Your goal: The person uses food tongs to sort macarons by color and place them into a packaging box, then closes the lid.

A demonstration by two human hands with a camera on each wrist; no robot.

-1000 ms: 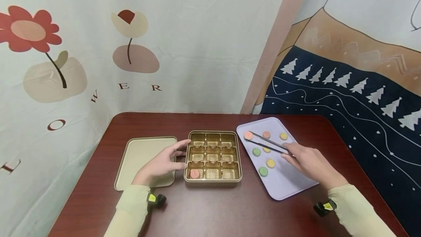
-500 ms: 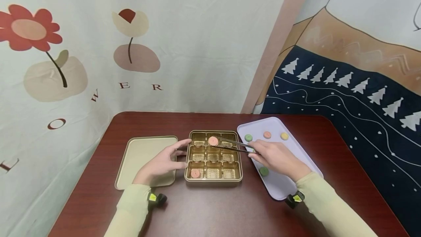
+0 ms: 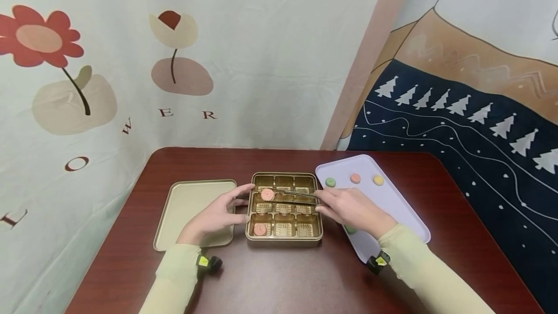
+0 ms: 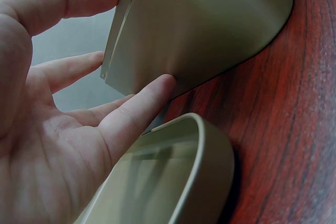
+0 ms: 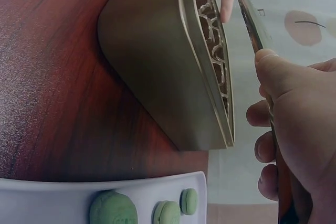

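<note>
A gold tin box (image 3: 285, 239) with a divided insert of several compartments stands mid-table. One pink macaron (image 3: 260, 229) lies in its front left compartment. My right hand (image 3: 355, 211) holds metal tongs (image 3: 298, 193) whose tips pinch another pink macaron (image 3: 268, 195) above the left column, around the middle row. Whether this macaron touches the insert cannot be told. My left hand (image 3: 215, 215) spreads its thumb and fingers along the box's left side. In the left wrist view, fingertips (image 4: 166, 81) rest against the tin wall. The tongs' tips are out of clear sight in the right wrist view.
A lilac tray (image 3: 394, 207) at the right holds a green macaron (image 3: 331, 182), a pink one (image 3: 355, 178), a yellow one (image 3: 378, 180) and others partly behind my right hand. Left of the box lies a shallow gold lid (image 3: 174, 222), partly under my left hand.
My right hand has carried the pink macaron in the tongs leftward from the tray to over the box, then slightly left and nearer. The left hand stays at the box.
</note>
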